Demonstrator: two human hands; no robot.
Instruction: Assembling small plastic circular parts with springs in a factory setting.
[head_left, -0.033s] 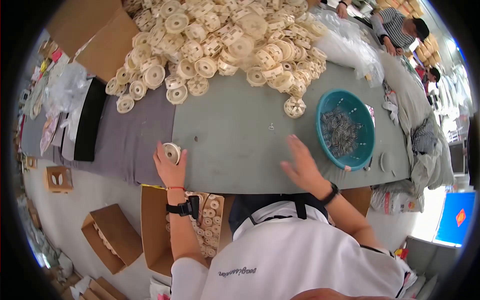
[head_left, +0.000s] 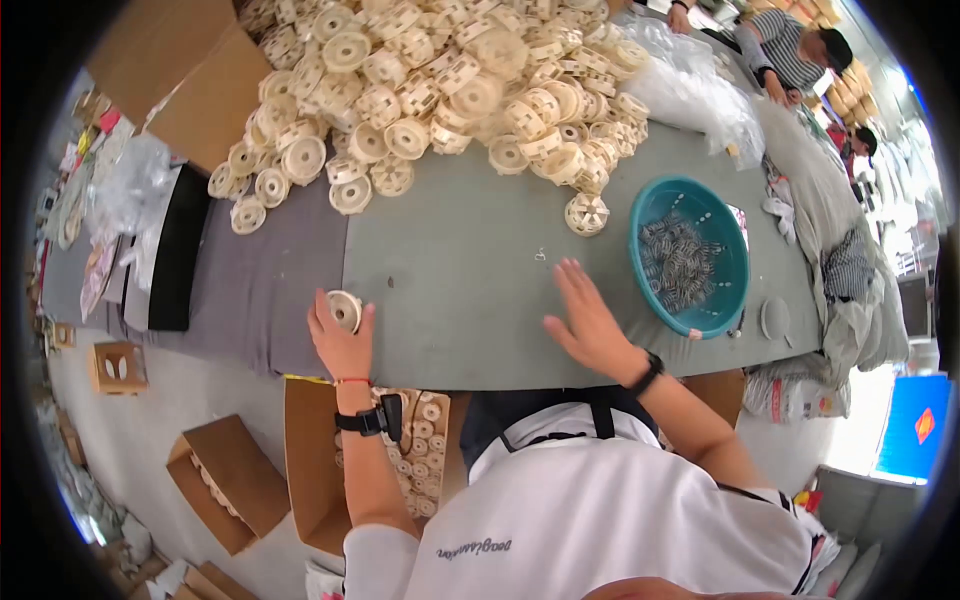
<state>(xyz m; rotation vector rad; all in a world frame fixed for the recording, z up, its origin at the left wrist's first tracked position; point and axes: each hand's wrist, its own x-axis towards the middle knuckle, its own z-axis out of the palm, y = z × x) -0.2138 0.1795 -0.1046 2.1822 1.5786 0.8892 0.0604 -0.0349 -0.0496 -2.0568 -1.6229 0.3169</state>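
My left hand (head_left: 342, 345) is closed round a cream plastic wheel (head_left: 344, 310), its fingers and thumb on either side of the rim, at the front edge of the grey table (head_left: 440, 300). My right hand (head_left: 592, 330) is open, fingers stretched out, holding nothing; whether its palm touches the tabletop I cannot tell. Just beyond its fingertips lies a tiny pale metal piece (head_left: 540, 255), perhaps a spring. A large heap of similar cream wheels (head_left: 430, 90) covers the far side. One loose wheel (head_left: 586, 214) sits at the heap's near edge.
Right of my right hand stands a teal basket (head_left: 640, 240) holding many small metal springs (head_left: 680, 262). Below the table edge is a cardboard box (head_left: 310, 470) with wheels in rows. A black panel (head_left: 182, 250) stands at left. Another person (head_left: 785, 50) works at far right.
My right hand has shifted slightly left and away from me over the table. The left hand still grips the wheel in nearly the same place.
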